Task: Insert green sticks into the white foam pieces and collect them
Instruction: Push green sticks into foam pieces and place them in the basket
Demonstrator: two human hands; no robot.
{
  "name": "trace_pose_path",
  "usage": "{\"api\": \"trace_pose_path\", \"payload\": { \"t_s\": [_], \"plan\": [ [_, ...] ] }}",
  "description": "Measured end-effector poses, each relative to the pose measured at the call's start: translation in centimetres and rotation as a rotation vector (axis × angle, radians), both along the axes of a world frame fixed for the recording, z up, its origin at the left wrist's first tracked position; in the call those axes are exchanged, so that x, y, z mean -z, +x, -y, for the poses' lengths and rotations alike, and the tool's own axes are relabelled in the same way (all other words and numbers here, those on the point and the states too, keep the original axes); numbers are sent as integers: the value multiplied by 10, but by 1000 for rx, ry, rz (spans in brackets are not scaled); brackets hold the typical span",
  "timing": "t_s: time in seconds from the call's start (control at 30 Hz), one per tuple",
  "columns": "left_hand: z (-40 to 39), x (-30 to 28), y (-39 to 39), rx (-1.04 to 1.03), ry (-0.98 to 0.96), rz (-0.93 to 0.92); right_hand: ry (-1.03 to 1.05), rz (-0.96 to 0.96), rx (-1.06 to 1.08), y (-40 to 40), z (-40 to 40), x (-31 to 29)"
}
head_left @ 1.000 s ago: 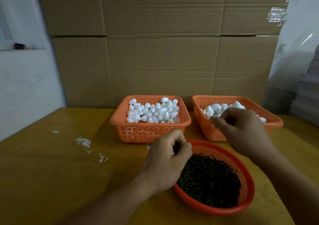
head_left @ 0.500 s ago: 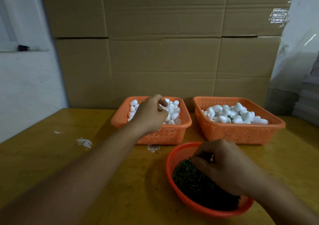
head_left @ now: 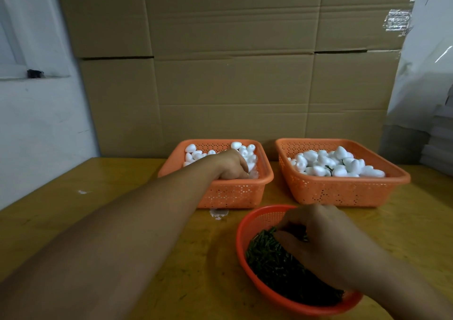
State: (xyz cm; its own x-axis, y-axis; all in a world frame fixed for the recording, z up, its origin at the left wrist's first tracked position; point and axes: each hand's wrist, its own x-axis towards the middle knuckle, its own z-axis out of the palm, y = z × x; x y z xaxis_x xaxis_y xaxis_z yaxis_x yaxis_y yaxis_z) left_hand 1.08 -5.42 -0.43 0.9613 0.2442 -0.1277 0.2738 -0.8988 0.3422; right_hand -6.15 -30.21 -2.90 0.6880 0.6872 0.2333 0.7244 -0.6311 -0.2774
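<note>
Fingers [head_left: 241,170] of our left hand [head_left: 230,165] curl down into the white foam pieces [head_left: 245,151] in the left orange basket [head_left: 228,192]; whether they grip one we cannot tell. Our right hand [head_left: 326,243] pinches among green sticks [head_left: 277,263] in the round red basket [head_left: 247,224] near the table [head_left: 98,197] edge, while bare tabletop separates both from the right basket [head_left: 343,192] of foam.

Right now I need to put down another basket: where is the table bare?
Bare: the table left of the left basket, apart from the left forearm. Crowded: between both square baskets and the round basket, where the right hand works.
</note>
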Motion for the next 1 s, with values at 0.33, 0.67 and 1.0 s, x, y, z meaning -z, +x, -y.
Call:
{"api": "trace_pose_path", "payload": {
  "t_s": [0.33, 0.67, 1.0],
  "plan": [
    [12, -2, 12, 32, 170, -78, -52, -16, 19, -2, 0, -1],
    [17, -10, 8, 34, 164, -143, -116, -27, 48, -4, -2, -3],
    [8, -10, -3, 37, -240, 356, -307, -148, 91, 2, 6, -8]
  ]
}}
